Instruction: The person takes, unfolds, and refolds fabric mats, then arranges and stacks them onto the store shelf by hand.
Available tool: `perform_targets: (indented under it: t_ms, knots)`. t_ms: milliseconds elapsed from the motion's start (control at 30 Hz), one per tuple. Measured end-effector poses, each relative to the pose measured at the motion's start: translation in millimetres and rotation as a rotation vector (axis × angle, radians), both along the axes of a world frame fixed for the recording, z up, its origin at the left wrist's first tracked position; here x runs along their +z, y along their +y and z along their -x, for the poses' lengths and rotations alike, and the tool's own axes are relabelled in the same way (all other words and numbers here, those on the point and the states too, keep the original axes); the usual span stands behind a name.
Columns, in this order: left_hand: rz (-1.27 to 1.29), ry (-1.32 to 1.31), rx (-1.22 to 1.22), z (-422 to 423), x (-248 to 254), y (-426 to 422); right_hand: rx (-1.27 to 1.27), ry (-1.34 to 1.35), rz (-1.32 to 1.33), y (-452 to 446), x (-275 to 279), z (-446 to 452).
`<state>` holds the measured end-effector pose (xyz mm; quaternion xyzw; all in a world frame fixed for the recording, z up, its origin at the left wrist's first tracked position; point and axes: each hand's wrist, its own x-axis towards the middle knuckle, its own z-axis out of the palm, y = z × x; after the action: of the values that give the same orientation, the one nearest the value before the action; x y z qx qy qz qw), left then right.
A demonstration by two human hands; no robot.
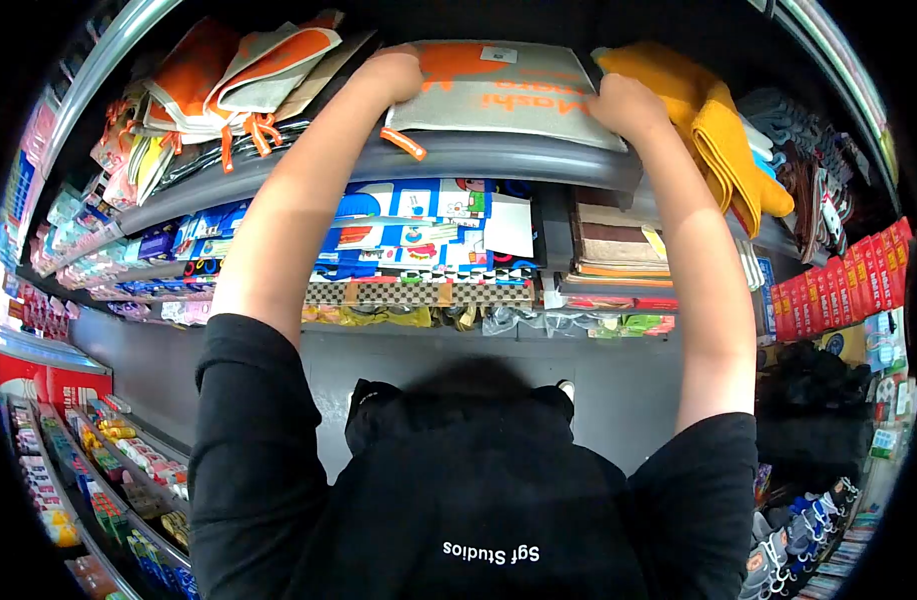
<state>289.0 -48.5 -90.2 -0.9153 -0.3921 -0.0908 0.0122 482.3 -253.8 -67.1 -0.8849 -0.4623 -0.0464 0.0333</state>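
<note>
On the top shelf (479,165) lies a flat grey cloth item (509,95) with orange lettering and a small white label. My left hand (394,75) holds its left edge, the fingertips partly hidden from view. At its right edge my right hand (624,105) grips the side, fingers curled in. An orange strap (405,143) hangs over the shelf lip near the item's left corner. Right beside my right hand is a folded mustard-yellow cloth (714,120). Left of my left arm, folded orange and grey cloth items (269,75) with orange straps are stacked.
Lower shelves hold blue-and-white patterned packs (409,230) and folded brown cloths (619,245). Red packets (844,285) hang at the right. Behind, to the left, are shelves of small goods (139,460). Grey floor (379,350) shows below.
</note>
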Motion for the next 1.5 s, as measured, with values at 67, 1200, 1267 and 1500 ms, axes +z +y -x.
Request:
perform_targets:
  t_ms: [67, 1200, 1267, 1500]
  knots:
    - [0.004, -0.029, 0.018, -1.1, -6.0, -1.0, -0.043, 0.027, -0.025, 3.7, 0.0, -0.4]
    - [-0.197, -0.209, -0.096, 26.6, 8.1, -36.8, 0.203, -0.286, -0.367, -18.3, -14.8, 10.8]
    - [-0.053, -0.281, -0.193, 37.4, 20.1, -50.1, 0.566, -0.004, -0.443, -22.3, -14.2, 13.2]
    - [0.364, -0.157, -0.353, 71.7, 33.8, -77.6, 0.684, 0.125, -0.467, -33.5, -21.2, 28.5]
